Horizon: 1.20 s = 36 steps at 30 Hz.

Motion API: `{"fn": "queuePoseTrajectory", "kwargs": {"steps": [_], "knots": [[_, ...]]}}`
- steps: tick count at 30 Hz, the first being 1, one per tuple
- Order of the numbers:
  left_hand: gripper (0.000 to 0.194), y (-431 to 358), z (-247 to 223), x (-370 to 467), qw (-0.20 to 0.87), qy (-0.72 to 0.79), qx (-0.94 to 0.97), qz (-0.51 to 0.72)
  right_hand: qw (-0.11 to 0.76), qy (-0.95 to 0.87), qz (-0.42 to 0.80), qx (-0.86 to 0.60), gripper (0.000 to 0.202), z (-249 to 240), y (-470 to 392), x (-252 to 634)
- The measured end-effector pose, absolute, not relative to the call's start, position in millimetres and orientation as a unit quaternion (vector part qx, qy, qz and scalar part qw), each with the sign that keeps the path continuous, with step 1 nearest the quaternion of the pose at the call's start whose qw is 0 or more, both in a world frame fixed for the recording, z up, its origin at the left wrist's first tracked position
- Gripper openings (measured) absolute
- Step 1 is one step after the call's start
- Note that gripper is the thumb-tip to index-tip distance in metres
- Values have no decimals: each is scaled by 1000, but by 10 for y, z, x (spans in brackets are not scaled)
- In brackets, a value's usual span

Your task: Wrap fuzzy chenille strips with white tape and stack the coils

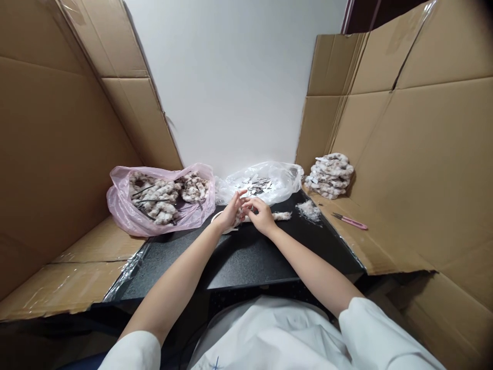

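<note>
A person in white sleeves works at a black, speckled tabletop (246, 257) walled in by large brown cardboard sheets (423, 154), both bare forearms stretched forward and the hands meeting near the table's far edge. The left hand (230, 211) is curled, fingers bent round a small fluffy white-and-brown tuft (242, 215) pinched between the two hands; the right hand (262, 215) is likewise closed in on the same tuft, its fingertips pressing on it from the other side. How firmly either hand grips cannot be told at this size. Just right of the right hand lies another loose fluffy piece (282, 216) on the tabletop, and beyond it a thin white wisp of fluff (310, 209). To the left sits a pink plastic bag (127, 210), open and full of similar mottled fluffy pieces; straight ahead, a clear plastic bag (277, 187) holds small white and dark scraps. At the right, a neat stack of the fluffy pieces (331, 174) rests on the cardboard, and a pink-handled pair of thread snips (350, 221) lies nearby, well apart from both hands.
</note>
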<state>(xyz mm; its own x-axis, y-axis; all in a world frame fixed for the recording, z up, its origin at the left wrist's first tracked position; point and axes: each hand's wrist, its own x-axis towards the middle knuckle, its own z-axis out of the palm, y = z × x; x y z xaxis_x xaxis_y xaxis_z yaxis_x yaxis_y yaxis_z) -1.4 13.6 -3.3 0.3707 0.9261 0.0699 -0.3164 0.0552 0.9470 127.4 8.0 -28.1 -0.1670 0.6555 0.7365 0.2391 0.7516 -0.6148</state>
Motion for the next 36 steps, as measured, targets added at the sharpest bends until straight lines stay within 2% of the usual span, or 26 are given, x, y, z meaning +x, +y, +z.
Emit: {"fn": "queuePoseTrajectory", "kwargs": {"steps": [5,10,14,19,23,30,36], "knots": [[50,155,-25,-118,623,306,558,455,563,-738,207,-309,12,-256,88,1296],[34,127,52,-228,511,358,703,340,596,-694,203,-348,14,-212,97,1373],[42,131,54,-261,422,375,759,324,603,-661,255,-367,15,-237,146,1413],[40,140,51,-255,358,366,785,349,609,-622,344,-351,22,-292,205,1411],[34,152,40,-253,342,348,795,361,615,-618,343,-348,22,-300,213,1429],[22,141,16,-237,395,328,773,373,602,-667,276,-343,15,-277,161,1454],[23,174,8,-253,390,332,771,378,602,-704,186,-327,10,-248,96,1450]]}}
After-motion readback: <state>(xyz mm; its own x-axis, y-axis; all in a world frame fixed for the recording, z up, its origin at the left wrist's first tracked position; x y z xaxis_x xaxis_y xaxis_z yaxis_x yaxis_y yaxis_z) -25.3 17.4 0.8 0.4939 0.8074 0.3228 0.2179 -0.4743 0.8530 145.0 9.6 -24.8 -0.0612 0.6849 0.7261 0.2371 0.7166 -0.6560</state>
